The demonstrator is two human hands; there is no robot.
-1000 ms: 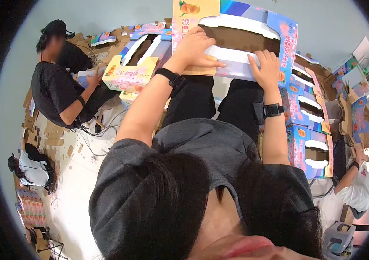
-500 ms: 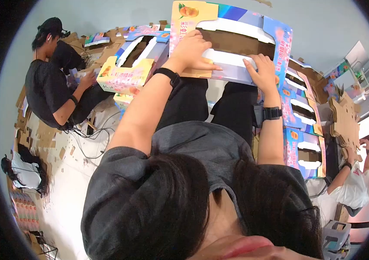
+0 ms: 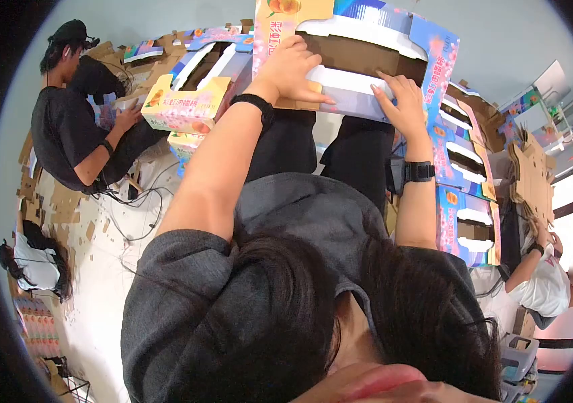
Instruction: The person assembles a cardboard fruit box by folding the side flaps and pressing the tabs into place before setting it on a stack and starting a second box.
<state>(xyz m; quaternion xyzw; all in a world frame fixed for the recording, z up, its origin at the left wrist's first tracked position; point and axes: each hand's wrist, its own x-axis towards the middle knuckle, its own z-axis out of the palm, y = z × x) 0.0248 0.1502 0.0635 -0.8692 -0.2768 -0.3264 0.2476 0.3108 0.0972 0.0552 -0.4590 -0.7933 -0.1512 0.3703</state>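
Note:
A printed cardboard fruit box is in front of me at the top of the view, with peach pictures, yellow and blue corner panels and a wide opening on top. My left hand grips its near left edge, fingers bent over the yellow corner and thumb stretched along the near side. On the near right part, my right hand holds the rim, its fingertips at the opening and its thumb on the white folded flap. Brown inner cardboard shows through the opening.
A similar box stands to the left on another one. Several more boxes are stacked at the right. Flat brown cardboard lies farther right, beside a person in white. A person in black sits at the left. Cables and scraps litter the floor.
The box and both hands appear slightly farther left and higher in view, along with the surroundings. My right fingers have shifted a little toward the opening. The grip looks much the same.

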